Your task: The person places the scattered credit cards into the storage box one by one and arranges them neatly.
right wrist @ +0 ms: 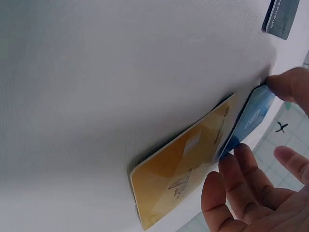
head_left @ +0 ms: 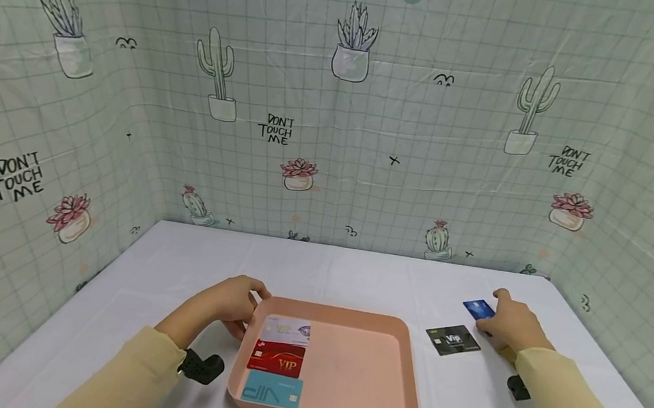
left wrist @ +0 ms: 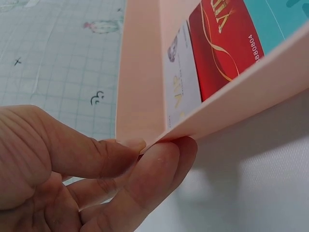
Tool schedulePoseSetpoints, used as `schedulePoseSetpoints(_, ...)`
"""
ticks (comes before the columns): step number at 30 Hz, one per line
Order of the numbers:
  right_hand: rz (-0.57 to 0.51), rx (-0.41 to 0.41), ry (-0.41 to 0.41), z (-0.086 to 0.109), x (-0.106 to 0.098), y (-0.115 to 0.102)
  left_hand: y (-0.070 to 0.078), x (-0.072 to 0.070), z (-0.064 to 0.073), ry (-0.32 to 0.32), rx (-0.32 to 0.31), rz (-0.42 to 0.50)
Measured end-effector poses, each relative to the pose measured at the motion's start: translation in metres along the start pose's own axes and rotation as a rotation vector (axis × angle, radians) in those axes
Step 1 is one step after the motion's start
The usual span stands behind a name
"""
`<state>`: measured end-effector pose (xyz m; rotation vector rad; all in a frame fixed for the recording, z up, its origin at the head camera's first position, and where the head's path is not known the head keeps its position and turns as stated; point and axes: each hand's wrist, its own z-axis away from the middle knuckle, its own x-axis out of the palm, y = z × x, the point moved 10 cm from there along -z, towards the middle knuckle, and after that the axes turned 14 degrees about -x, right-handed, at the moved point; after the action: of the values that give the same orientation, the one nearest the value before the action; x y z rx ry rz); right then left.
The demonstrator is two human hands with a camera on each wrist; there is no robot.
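Note:
My left hand (head_left: 235, 302) pinches the far left corner of a pink tray (head_left: 357, 373) between thumb and fingers, as the left wrist view shows closely. Inside, along the tray's left side, lie a white VIP card (head_left: 279, 329), a red VIP card (head_left: 266, 356) and a light blue card (head_left: 262, 388). Over on the right, my right hand (head_left: 513, 321) holds a dark blue card (right wrist: 251, 115) by its edges, thumb at one end and fingertips at the other. Beside it lies a gold card (right wrist: 186, 166), mostly hidden under the hand in the head view.
Between the tray and my right hand a black VIP card (head_left: 453, 340) lies on the white table (head_left: 355, 273). A cloth (head_left: 400, 117) printed with cactuses hangs around the table's back and sides. Black devices (head_left: 203, 367) are worn at both wrists.

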<state>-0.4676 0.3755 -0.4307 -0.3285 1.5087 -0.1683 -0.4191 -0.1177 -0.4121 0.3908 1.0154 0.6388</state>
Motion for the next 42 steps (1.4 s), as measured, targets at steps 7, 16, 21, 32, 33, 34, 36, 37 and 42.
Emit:
schedulePoseSetpoints(7, 0.035, -0.039, -0.021, 0.0, -0.002, -0.003, 0.001, 0.0, 0.002, 0.018, 0.008, -0.016)
schedulePoseSetpoints(16, 0.088, -0.078, -0.022, -0.001, -0.004, -0.004, 0.003, 0.001, 0.001, 0.015, 0.01, -0.004)
schedulePoseSetpoints(21, 0.087, -0.1, 0.005, -0.002, -0.009, -0.006, 0.002, 0.0, 0.001, 0.011, 0.003, -0.012)
schedulePoseSetpoints(32, 0.108, -0.183, 0.051, -0.003, -0.026, -0.031, 0.002, 0.0, 0.001, 0.016, 0.011, -0.004)
schedulePoseSetpoints(33, 0.112, -0.19, 0.055, -0.004, -0.027, -0.034, 0.002, 0.0, 0.001, 0.017, 0.012, -0.005)
schedulePoseSetpoints(34, 0.117, -0.201, 0.062, -0.004, -0.028, -0.038, 0.002, 0.0, 0.001, 0.018, 0.013, -0.003)
schedulePoseSetpoints(36, 0.128, -0.223, 0.068, -0.006, -0.03, -0.046, 0.002, 0.0, 0.002, 0.016, 0.016, -0.004)
schedulePoseSetpoints(37, 0.134, -0.233, 0.07, -0.006, -0.03, -0.05, 0.002, 0.0, 0.002, 0.014, 0.015, -0.003)
schedulePoseSetpoints(42, 0.148, -0.27, 0.075, -0.009, -0.03, -0.073, 0.003, 0.001, 0.003, 0.006, 0.022, 0.002)
